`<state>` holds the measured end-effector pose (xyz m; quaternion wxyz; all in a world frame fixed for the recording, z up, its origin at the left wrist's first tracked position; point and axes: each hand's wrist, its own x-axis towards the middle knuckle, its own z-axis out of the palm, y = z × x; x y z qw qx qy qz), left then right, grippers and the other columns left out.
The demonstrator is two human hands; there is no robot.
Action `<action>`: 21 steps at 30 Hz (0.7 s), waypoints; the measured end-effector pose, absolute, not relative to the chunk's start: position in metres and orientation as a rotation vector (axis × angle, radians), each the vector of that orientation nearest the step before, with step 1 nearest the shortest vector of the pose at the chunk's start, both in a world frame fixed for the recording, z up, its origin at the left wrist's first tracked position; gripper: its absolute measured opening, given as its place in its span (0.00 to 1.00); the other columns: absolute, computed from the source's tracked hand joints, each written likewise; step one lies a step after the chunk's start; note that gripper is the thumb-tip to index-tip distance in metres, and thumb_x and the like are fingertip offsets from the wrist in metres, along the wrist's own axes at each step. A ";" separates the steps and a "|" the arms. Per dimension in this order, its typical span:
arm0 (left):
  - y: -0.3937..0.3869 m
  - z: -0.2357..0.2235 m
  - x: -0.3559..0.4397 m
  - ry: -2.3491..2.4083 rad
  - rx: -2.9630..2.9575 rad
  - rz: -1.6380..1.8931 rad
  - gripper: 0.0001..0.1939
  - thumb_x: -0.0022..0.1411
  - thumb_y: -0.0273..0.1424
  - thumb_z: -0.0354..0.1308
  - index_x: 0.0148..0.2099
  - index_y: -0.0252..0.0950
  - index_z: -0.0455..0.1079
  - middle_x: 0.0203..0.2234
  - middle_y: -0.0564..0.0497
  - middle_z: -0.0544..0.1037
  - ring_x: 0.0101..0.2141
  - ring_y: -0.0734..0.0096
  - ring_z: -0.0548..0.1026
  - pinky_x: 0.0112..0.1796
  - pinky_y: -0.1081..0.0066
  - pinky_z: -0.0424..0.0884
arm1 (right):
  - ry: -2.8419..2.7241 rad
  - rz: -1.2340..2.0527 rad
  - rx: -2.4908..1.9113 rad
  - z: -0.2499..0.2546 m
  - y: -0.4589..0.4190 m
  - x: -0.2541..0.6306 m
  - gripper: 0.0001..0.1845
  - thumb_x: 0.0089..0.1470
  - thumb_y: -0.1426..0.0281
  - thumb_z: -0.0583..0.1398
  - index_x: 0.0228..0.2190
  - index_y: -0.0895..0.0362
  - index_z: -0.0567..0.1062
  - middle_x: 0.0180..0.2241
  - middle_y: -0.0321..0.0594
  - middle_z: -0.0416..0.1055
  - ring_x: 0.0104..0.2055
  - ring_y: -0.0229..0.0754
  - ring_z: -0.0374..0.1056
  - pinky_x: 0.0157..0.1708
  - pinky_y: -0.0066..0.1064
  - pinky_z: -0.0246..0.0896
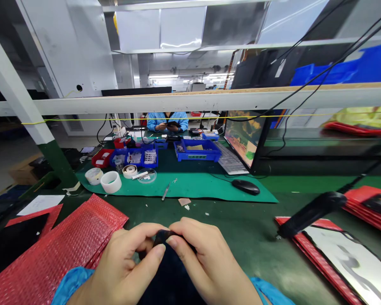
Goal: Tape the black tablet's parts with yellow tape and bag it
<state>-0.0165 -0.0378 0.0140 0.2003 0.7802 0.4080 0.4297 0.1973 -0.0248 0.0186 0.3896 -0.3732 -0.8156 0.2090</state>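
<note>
Both my hands pinch the top edge of a dark, flat panel (173, 275), close to me at the bottom middle. My left hand (123, 262) has thumb and fingers closed at its upper left corner. Just beside it, my right hand (203, 258) grips the same edge, thumb in front and fingers behind. The panel's lower part runs out of view, and its exact kind cannot be made out. Left of my hands lie red bubble-wrap bags (60, 237). To the right, a black electric screwdriver (314, 212) lies slanted, its tip near a white-faced panel (352, 254) on red bags.
Ahead on a green mat (190, 186) are tweezers (167, 190), tape rolls (111, 182), blue parts bins (197, 150), a mouse (245, 186) and keyboard (230, 159). A monitor (246, 135) stands behind. A shelf beam (178, 103) crosses above; a co-worker (167, 120) sits opposite.
</note>
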 end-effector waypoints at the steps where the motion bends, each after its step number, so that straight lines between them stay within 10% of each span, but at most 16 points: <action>1: -0.038 0.013 -0.017 1.153 2.185 1.197 0.10 0.72 0.33 0.59 0.53 0.48 0.76 0.25 0.60 0.81 0.22 0.75 0.77 0.23 0.81 0.72 | -2.075 0.518 -0.947 0.019 -0.025 0.197 0.15 0.75 0.63 0.54 0.37 0.53 0.76 0.30 0.36 0.74 0.30 0.39 0.70 0.31 0.31 0.56; 21: -0.048 0.001 -0.014 1.120 2.000 1.381 0.09 0.71 0.29 0.60 0.50 0.45 0.67 0.25 0.59 0.75 0.23 0.76 0.75 0.26 0.79 0.72 | -2.077 0.401 -0.899 0.020 -0.028 0.195 0.13 0.74 0.65 0.54 0.37 0.52 0.75 0.29 0.34 0.75 0.30 0.38 0.71 0.32 0.31 0.58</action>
